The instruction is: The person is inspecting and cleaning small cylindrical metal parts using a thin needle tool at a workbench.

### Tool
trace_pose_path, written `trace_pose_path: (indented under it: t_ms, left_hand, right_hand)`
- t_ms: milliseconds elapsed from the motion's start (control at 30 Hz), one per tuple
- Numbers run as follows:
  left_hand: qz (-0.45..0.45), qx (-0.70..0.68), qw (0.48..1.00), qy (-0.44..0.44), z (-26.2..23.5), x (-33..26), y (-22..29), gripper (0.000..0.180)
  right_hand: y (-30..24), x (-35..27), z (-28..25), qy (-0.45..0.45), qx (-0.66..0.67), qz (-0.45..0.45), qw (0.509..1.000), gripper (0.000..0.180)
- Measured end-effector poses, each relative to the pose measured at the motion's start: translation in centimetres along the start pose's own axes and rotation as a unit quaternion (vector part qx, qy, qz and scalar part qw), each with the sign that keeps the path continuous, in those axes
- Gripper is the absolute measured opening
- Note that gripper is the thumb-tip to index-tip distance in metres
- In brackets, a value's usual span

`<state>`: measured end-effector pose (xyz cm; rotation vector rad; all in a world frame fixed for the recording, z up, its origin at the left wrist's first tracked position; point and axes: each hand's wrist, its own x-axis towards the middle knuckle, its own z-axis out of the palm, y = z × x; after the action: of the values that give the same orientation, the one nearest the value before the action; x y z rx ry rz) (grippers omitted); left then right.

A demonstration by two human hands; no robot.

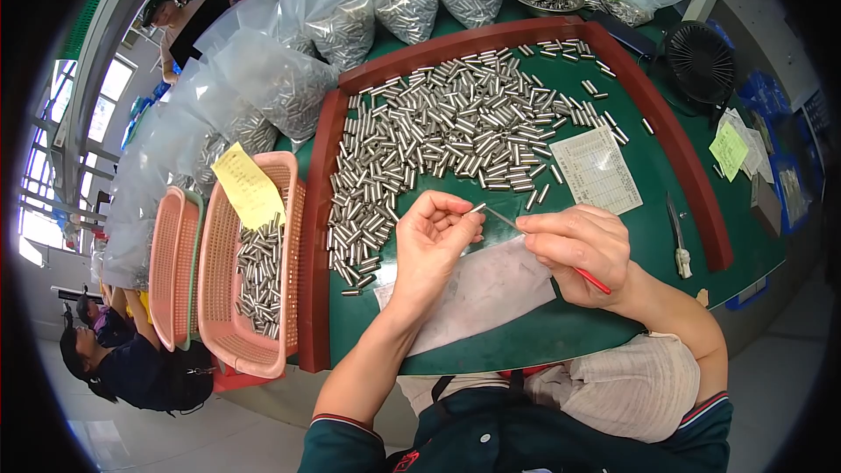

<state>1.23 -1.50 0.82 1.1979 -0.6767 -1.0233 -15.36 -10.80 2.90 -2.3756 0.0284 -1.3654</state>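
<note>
Two hands work above the green surface (613,236): the left hand (434,241) pinches one short shiny metal pin (476,208) between closed fingertips, the right hand (578,241) grips one thin red-handled tool (592,280) whose tip nears the pin, while the loose pins (455,127) beyond are too many to count.

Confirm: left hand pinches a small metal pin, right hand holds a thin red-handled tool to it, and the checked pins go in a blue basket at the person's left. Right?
Not quite: the basket is pink, not blue, as the head view shows. The rest stands: the left hand pinches a small metal pin, the right hand holds a thin red-handled tool to it, and the basket with pins in it sits at the person's left.
</note>
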Motion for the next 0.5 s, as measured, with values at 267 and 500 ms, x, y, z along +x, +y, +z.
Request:
trace_pose_path:
  t_ms: [267,500]
  left_hand:
    - [0.096,0.098,0.991,0.002,0.44,-0.25,-0.46,0.011]
    - [0.007,-0.032,0.999,-0.011,0.06,-0.15,0.19,0.015]
  right_hand:
    - [0.45,0.01,0.29,-0.031,-0.022,-0.017,0.999,0.020]
    - [-0.18,0.22,-0.06,-0.068,-0.077,-0.068,0.992,0.019]
